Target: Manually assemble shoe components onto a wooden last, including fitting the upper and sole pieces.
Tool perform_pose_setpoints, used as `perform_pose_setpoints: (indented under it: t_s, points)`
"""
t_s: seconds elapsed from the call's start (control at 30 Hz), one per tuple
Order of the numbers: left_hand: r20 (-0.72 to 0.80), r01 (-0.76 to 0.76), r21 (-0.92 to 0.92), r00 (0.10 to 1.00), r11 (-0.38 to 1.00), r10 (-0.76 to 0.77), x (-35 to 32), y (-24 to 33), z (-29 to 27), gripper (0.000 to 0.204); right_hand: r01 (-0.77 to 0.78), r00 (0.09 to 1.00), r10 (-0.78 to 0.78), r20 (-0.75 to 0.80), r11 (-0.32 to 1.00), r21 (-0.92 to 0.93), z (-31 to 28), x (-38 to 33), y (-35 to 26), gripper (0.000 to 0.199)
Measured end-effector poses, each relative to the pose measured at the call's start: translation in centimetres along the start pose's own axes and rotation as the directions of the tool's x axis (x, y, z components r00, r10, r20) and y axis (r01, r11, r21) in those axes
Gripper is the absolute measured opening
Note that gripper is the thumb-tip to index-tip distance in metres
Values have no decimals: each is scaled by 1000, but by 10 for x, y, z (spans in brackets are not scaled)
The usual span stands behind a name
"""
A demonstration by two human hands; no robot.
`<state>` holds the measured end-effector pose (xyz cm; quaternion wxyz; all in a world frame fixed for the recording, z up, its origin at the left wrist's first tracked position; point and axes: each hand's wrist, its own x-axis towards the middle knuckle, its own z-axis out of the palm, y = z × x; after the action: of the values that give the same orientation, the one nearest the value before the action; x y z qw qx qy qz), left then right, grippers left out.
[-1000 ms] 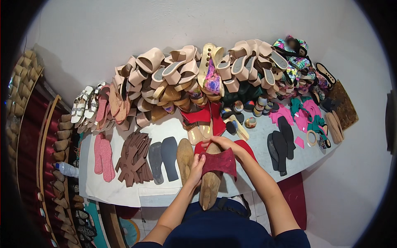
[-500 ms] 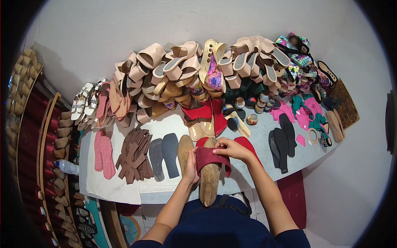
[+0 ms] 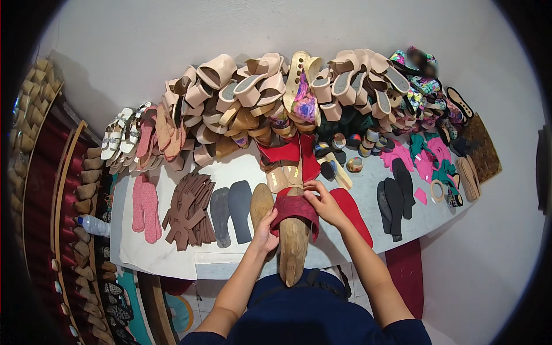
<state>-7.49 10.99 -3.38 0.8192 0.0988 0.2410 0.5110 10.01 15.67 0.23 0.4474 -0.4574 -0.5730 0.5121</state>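
Observation:
A dark red shoe strap [image 3: 295,211] lies across the top of a wooden shoe last [image 3: 294,250], which points toward me over the table's near edge. My left hand [image 3: 265,234] grips the strap and the side of the last, its palm partly hidden. With thumb and fingers at the strap's far right edge, my right hand [image 3: 325,206] is closed on it. A second wooden last [image 3: 262,202] rests just left of the first. Beside my right wrist lies a bright red sole piece [image 3: 352,217].
Heeled sandals [image 3: 259,86] are heaped along the wall. On the table lie brown straps [image 3: 192,213], pink soles [image 3: 146,210], grey soles [image 3: 238,210], black soles [image 3: 394,207] and pink fabric scraps [image 3: 422,164]. Shelves at left hold wooden lasts [image 3: 86,191] and a plastic bottle [image 3: 94,226].
My right hand has shifted from the strap's middle to its far right edge. The strap now sits lower round the last's right side. My left hand keeps its hold.

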Motion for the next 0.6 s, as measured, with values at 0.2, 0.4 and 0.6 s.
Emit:
perform_pose_setpoints:
  t_s: [0.2,0.4,0.6]
  points:
    - [18,-22,5,1000,1000,22,3,-4,-4,32,-105,956,77,-283,991,-85,6,-20,43,35]
    - [19,-2,1,1000,1000,2,3,-4,1,34,-249,920,223,-321,968,-43,-1,-23,38,38]
    - [5,22,-18,1000,1000,-22,1,-2,-9,33,-459,859,494,-137,860,221,3,-20,-2,45]
